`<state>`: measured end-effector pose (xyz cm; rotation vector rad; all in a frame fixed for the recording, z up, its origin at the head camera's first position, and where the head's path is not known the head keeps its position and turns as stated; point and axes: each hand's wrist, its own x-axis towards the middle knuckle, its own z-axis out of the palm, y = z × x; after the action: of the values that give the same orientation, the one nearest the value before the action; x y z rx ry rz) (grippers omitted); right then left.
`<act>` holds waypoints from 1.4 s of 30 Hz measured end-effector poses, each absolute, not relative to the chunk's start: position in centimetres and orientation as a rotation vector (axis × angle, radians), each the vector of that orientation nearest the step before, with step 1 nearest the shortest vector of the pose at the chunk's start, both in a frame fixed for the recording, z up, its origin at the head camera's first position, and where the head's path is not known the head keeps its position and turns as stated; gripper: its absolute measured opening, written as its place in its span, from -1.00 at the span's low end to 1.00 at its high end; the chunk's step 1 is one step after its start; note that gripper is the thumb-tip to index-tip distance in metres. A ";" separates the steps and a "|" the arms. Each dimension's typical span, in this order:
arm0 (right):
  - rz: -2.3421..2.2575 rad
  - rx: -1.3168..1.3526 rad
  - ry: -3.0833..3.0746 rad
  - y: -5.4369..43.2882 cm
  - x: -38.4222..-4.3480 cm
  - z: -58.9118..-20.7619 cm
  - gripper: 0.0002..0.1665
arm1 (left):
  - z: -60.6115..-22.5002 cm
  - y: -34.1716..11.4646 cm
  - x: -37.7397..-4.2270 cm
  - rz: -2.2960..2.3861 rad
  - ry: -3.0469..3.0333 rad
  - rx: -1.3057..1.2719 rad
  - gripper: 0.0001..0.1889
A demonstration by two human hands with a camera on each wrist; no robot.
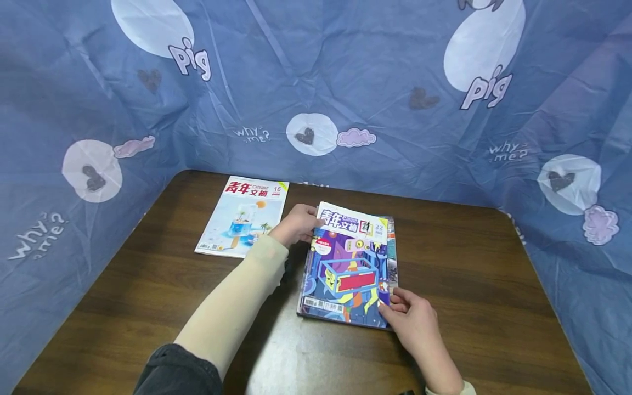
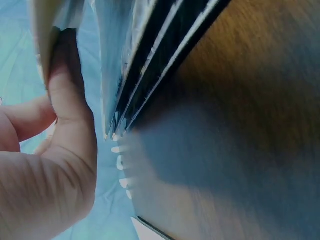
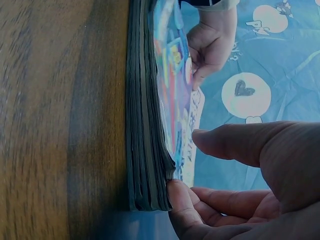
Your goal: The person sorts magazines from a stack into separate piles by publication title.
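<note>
A magazine with a purple and blue cartoon cover (image 1: 350,263) lies on top of a stack of several magazines (image 3: 142,125). At its upper left corner, my left hand (image 1: 298,222) pinches the magazine between thumb and fingers. In the left wrist view, that edge stands raised above the dark edges of the stack (image 2: 155,55). My right hand (image 1: 413,318) holds the lower right corner, thumb over the cover and fingertips at the page edges. Another magazine's cover (image 1: 392,258) peeks out along the right side, mostly hidden beneath.
To the left, a separate magazine with a light blue beach cover (image 1: 242,219) lies flat near the back edge of the brown wooden table (image 1: 459,263). Blue printed cloth (image 1: 316,71) hangs around the back and sides. My left forearm passes close by the separate magazine's corner.
</note>
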<state>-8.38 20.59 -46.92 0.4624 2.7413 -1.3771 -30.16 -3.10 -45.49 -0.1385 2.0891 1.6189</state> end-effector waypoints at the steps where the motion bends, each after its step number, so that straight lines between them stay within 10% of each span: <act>1: -1.382 0.460 2.741 20.6 -8.3 -46.9 -0.35 | -45.5 -3.1 -30.2 1.631 2.079 -0.139 -0.79; 42: -1.748 0.459 2.422 19.9 -8.3 -46.9 -0.56 | -43.3 -6.8 -28.5 1.785 1.955 -0.137 -0.83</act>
<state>-8.32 19.91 -46.89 0.4587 2.4220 -1.7483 -28.54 -6.78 -43.35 -0.1373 1.9553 1.7852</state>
